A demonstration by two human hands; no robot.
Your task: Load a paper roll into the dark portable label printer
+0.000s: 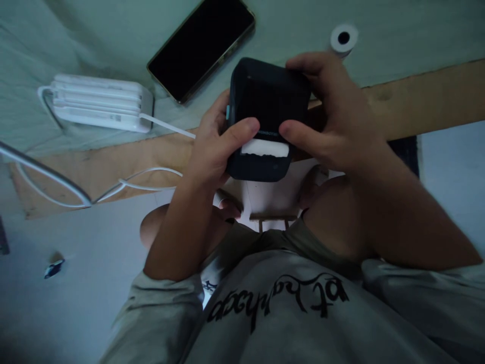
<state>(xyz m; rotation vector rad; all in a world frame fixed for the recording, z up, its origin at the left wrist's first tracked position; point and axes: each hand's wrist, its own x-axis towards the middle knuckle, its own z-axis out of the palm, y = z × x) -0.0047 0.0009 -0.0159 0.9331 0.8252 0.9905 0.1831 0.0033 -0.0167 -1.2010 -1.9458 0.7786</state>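
While my left hand (214, 142) and right hand (332, 112) clamp the dark device (270, 112) between them, I judge it light, stiff and slippery, best held by its sides, clear of the easily torn white paper strip (265, 148).

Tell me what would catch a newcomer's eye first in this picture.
The dark, boxy device stands out first, held near the upper middle between the left hand and the right hand, with white paper showing in its slot. Just above and to its left lies a black-screened phone. Farther left sits a white power brick with cables, while a small white roll stands at upper right.
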